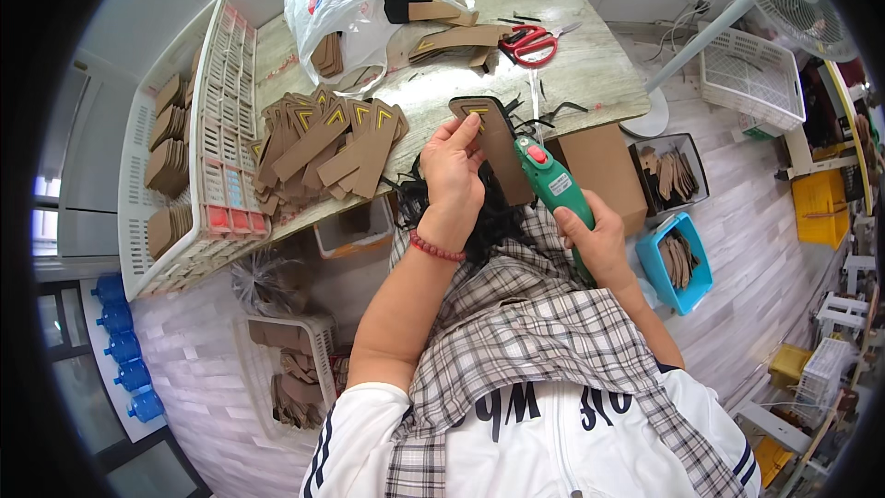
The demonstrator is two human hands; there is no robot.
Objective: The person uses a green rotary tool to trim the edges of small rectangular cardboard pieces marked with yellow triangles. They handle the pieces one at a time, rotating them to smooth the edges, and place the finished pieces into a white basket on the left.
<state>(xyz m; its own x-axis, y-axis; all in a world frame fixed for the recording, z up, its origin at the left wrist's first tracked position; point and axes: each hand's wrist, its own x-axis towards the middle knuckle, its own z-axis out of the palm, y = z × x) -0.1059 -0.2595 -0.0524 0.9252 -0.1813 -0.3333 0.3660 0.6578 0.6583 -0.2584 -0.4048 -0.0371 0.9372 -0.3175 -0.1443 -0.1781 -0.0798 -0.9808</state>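
My left hand [453,177] pinches a flat brown strap-shaped piece [502,152] with a dark edge and a yellow angled mark near its rounded end. It is held up just off the near edge of the table [415,83]. My right hand [597,238] is wrapped round a green handheld electric cutter [560,186] with a red button. The cutter's head is against or very close to the piece's right edge; actual contact I cannot tell. Black trimmings [493,221] lie below the piece on my lap, and more black strips [564,112] lie on the table's edge.
A pile of brown pieces [323,143] is to the left, beside a white crate [217,120]. Red-handled scissors [532,44] and a white plastic bag [346,0] lie farther back. A cardboard box [604,166], a blue bin [675,263] and a fan [793,0] stand right.
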